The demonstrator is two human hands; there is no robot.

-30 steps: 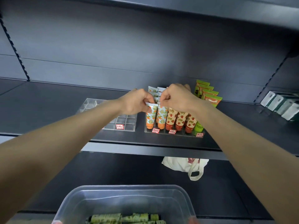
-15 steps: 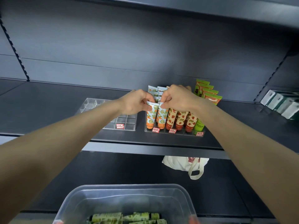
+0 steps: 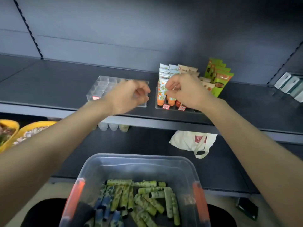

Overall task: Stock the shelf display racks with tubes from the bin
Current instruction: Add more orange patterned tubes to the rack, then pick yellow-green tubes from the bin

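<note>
A clear rack (image 3: 172, 109) on the dark shelf holds upright orange-print tubes (image 3: 161, 89), brown tubes (image 3: 188, 69) and green tubes (image 3: 219, 79). My right hand (image 3: 186, 92) is at the front row with its fingertips curled on the top of the second orange tube. My left hand (image 3: 127, 95) hangs loosely curled and holds nothing, in front of the empty clear grid rack (image 3: 105, 86) to the left. Below me, the clear bin (image 3: 139, 157) with orange handles holds several green and blue tubes (image 3: 147, 199) lying flat.
A white tote bag (image 3: 193, 141) lies on the lower shelf. Yellow baskets (image 3: 32, 128) sit at the far left. White boxes (image 3: 290, 84) stand at the shelf's right end. Small cups (image 3: 113, 126) show under the shelf edge.
My left hand let go of the front orange tube and drew back to the left, in front of the empty rack. My view tilted down, showing more of the bin.
</note>
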